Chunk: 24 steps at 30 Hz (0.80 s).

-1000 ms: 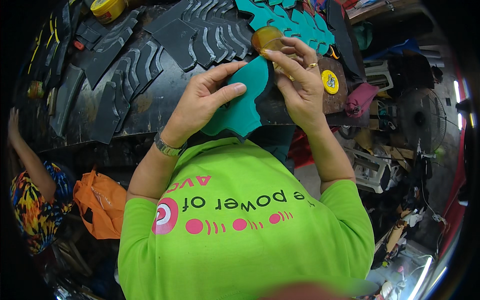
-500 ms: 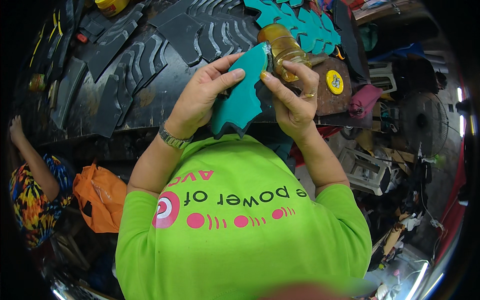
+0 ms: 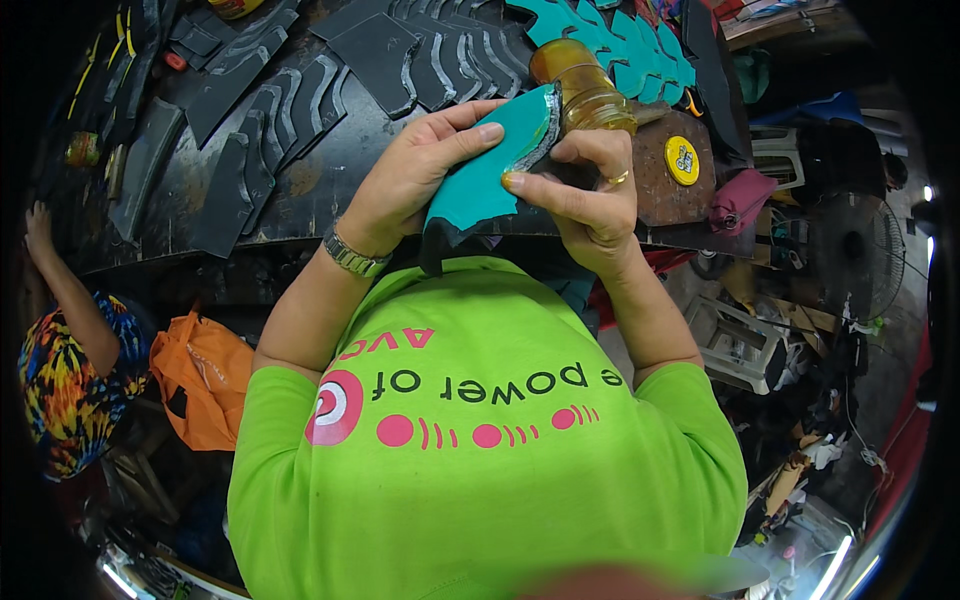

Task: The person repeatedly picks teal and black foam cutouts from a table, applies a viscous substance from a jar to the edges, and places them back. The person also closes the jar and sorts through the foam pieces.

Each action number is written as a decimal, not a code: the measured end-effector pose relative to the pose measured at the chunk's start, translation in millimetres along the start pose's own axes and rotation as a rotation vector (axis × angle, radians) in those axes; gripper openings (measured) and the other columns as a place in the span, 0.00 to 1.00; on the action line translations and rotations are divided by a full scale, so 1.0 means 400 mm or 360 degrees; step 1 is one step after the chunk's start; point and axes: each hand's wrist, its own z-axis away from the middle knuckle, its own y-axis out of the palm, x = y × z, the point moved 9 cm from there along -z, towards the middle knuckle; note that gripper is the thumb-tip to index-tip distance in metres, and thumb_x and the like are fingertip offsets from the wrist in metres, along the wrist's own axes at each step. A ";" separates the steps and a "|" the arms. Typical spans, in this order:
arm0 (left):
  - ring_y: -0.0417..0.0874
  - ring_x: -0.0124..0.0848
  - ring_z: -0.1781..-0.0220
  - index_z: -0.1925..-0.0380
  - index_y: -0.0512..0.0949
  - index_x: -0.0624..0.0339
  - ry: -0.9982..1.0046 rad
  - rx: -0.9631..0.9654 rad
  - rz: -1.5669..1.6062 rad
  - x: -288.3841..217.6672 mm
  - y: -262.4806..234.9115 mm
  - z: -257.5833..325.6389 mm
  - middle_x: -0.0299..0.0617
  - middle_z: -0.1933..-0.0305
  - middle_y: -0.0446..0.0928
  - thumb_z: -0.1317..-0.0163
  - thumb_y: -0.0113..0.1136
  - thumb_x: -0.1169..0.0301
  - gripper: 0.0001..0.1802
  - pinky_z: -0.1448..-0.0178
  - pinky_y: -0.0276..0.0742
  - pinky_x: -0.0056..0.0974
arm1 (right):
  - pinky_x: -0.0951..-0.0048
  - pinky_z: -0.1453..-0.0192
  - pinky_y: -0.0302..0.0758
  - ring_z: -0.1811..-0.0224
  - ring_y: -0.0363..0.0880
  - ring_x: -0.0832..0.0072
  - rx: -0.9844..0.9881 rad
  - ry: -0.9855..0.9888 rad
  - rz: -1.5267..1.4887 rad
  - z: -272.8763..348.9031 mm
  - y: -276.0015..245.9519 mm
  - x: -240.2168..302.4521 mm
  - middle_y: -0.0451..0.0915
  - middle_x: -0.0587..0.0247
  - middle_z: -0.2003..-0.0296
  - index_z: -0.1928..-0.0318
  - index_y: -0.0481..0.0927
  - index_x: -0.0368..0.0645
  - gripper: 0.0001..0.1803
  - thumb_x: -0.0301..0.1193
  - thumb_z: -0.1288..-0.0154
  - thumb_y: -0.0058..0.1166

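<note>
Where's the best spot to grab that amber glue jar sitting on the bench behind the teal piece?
Probably the amber jar is best taken around its round body, from the right side. It lies tilted, the teal piece and both hands crowd its near side, and teal cut pieces sit behind it.

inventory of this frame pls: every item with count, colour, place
teal piece: one, teal with a dark edge, held up between both hands
jar: one, amber, on the bench behind the teal piece
teal cutouts: several, teal, in a row at the bench's far side
black cutouts: many, black, spread over the bench
bench: one, dark, ahead of the person
yellow lid: one, yellow, on the bench to the right
orange bag: one, orange, lower left
co-worker's sleeve: one, multicoloured, far left
fan: one, black, right
left hand: on the teal piece
right hand: pinching its edge
</note>
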 end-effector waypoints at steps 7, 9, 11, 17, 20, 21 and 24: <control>0.88 0.23 0.57 0.36 0.75 0.65 -0.0132 -0.0016 0.0118 0.039 -0.022 -0.019 0.41 0.49 0.85 0.25 0.58 0.68 0.21 0.51 0.86 0.28 | 0.67 0.54 0.68 0.60 0.70 0.72 -0.0165 -0.0363 0.0296 0.030 -0.009 0.047 0.74 0.76 0.57 0.51 0.91 0.71 0.33 0.19 0.56 0.66; 0.88 0.23 0.56 0.36 0.74 0.66 -0.0119 0.0058 0.0151 0.028 -0.024 -0.019 0.40 0.49 0.85 0.25 0.58 0.68 0.21 0.51 0.86 0.28 | 0.67 0.54 0.68 0.60 0.69 0.73 -0.0149 -0.0434 0.0423 0.042 -0.007 0.054 0.74 0.78 0.57 0.50 0.90 0.72 0.36 0.20 0.61 0.66; 0.88 0.23 0.56 0.36 0.74 0.66 -0.0038 0.0030 0.0140 0.013 -0.034 -0.020 0.40 0.49 0.85 0.24 0.58 0.69 0.21 0.52 0.86 0.29 | 0.66 0.54 0.68 0.59 0.70 0.72 -0.0125 -0.0469 0.0481 0.050 -0.007 0.054 0.75 0.77 0.57 0.53 0.91 0.70 0.33 0.19 0.60 0.65; 0.85 0.22 0.54 0.36 0.73 0.67 0.0497 -0.0385 -0.0168 -0.055 -0.065 -0.005 0.40 0.48 0.83 0.24 0.58 0.70 0.21 0.49 0.84 0.28 | 0.69 0.54 0.75 0.60 0.77 0.73 -0.0300 0.0189 -0.0469 0.051 -0.033 0.005 0.79 0.61 0.55 0.29 0.68 0.48 0.40 0.17 0.42 0.62; 0.83 0.22 0.52 0.37 0.73 0.67 0.0733 -0.0449 -0.0487 -0.080 -0.035 0.015 0.39 0.49 0.83 0.24 0.58 0.70 0.20 0.47 0.82 0.29 | 0.73 0.53 0.78 0.62 0.78 0.73 -0.0205 0.0800 -0.1133 0.063 0.038 -0.025 0.80 0.55 0.58 0.19 0.34 0.40 0.56 0.20 0.35 0.62; 0.82 0.21 0.53 0.38 0.74 0.67 0.0748 -0.0451 -0.0492 -0.076 -0.025 0.020 0.37 0.50 0.83 0.26 0.60 0.70 0.20 0.46 0.80 0.29 | 0.74 0.55 0.79 0.62 0.78 0.75 -0.0192 0.0920 -0.1194 0.065 0.056 -0.026 0.79 0.56 0.59 0.19 0.33 0.45 0.55 0.18 0.33 0.59; 0.82 0.21 0.54 0.40 0.76 0.67 0.0433 -0.0189 -0.0316 -0.036 -0.001 0.030 0.38 0.50 0.83 0.28 0.63 0.69 0.20 0.48 0.81 0.29 | 0.77 0.61 0.81 0.64 0.78 0.79 -0.0276 0.1205 -0.1336 0.075 0.046 -0.050 0.78 0.60 0.62 0.18 0.31 0.52 0.55 0.15 0.32 0.55</control>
